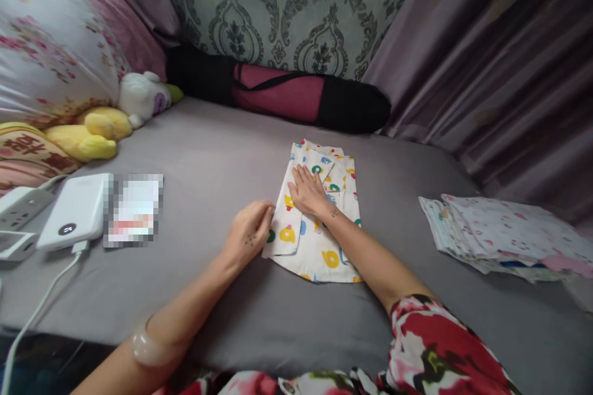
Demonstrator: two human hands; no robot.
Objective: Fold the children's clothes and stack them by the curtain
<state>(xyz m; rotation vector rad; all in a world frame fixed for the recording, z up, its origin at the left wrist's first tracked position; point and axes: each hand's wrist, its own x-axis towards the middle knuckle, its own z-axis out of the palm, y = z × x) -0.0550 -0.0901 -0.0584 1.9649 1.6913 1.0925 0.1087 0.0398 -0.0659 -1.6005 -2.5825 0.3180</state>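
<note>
A small white shirt (330,259) printed with colourful shapes lies on the grey sheet, its left side and a sleeve folded inward over the middle. My right hand (308,190) rests flat on the upper part of the folded cloth, fingers spread and open. At the shirt's left edge, my left hand (252,228) is closed, with thumb and fingers pinching the border of the cloth. Its fingertips are partly hidden. The curved hem points toward me.
To the right lies a stack of folded printed cloths (514,228). On the left are a white power bank (76,210) with a cable, a power strip (23,207), a pixelated flat item (134,210) and plush toys (143,99). A black and maroon long bag (278,92) lies along the wall.
</note>
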